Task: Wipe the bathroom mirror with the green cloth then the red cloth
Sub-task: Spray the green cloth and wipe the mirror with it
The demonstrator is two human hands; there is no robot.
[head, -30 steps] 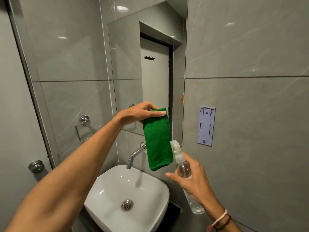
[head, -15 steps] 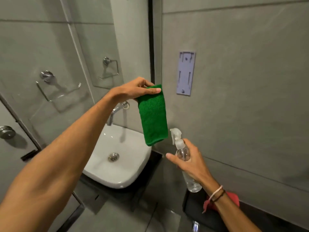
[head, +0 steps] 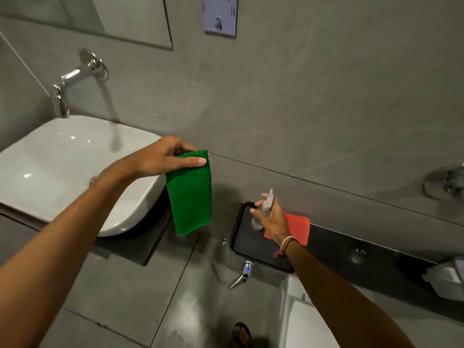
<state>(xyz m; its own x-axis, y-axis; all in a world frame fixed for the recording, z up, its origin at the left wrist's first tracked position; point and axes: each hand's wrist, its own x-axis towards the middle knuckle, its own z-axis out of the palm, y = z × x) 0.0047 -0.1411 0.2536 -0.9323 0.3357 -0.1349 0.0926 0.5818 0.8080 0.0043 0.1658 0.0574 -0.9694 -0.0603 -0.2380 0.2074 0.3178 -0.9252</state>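
Observation:
My left hand [head: 165, 159] pinches the top edge of the folded green cloth [head: 189, 194], which hangs down beside the basin. My right hand [head: 272, 218] grips a clear spray bottle [head: 263, 209] with its base low over the black ledge [head: 253, 244]. The red cloth [head: 298, 228] lies flat on that ledge, partly hidden behind my right hand. Only the bottom strip of the mirror [head: 120, 18] shows at the top left.
A white basin [head: 62, 169] with a chrome wall tap [head: 75, 79] sits at the left. A lilac wall bracket [head: 221, 16] hangs above. Below the ledge is a small chrome valve [head: 242, 272]. A white toilet [head: 308, 322] and a sandalled foot [head: 241, 335] are below.
The view has tilted down from the mirror to the ledge. My right hand has lowered the spray bottle to the black ledge by the red cloth. My left hand still holds the green cloth.

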